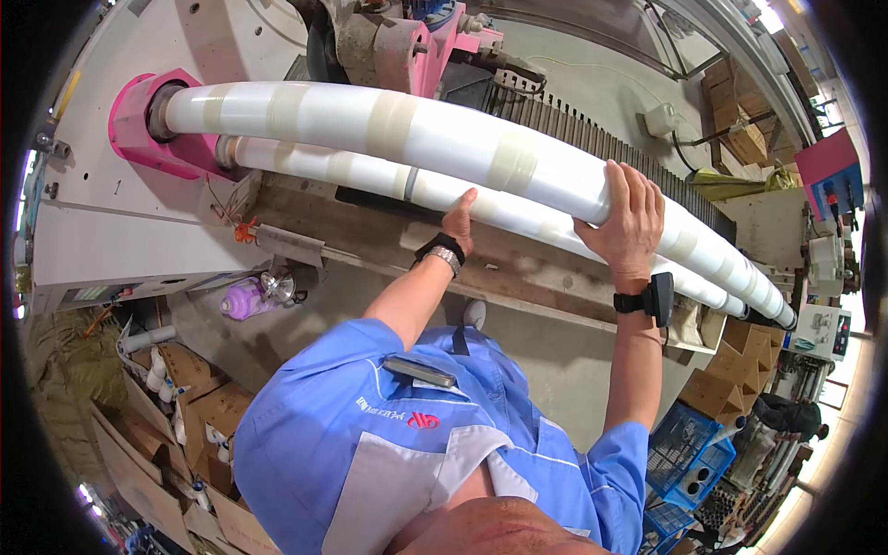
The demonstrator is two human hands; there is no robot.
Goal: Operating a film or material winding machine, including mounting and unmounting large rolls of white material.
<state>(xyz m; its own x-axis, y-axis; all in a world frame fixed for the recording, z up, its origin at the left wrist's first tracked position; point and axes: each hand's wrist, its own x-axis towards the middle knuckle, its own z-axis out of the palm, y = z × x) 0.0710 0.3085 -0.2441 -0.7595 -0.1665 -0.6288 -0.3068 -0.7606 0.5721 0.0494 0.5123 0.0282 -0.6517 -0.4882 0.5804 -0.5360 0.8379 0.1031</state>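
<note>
Two long white rollers with beige bands run from the left machine toward the far right. On top of the farther, thicker roller (453,139) lies my right hand (631,217), its fingers stretched over the curve and its thumb out to the side. My left hand (459,225) is at the near side of the thinner roller (536,216), thumb pointing up against its surface. The other fingers of that hand are hidden, so its grip cannot be made out. The left ends of both rollers sit at a pink bracket (125,125).
A wooden trough (370,222) lies under the rollers. Beyond them stretch a ribbed black cover (592,129) and pink machine parts (444,46). Cardboard boxes (139,462) stand at lower left, blue crates (684,444) at lower right. A purple jug (242,300) is on the floor.
</note>
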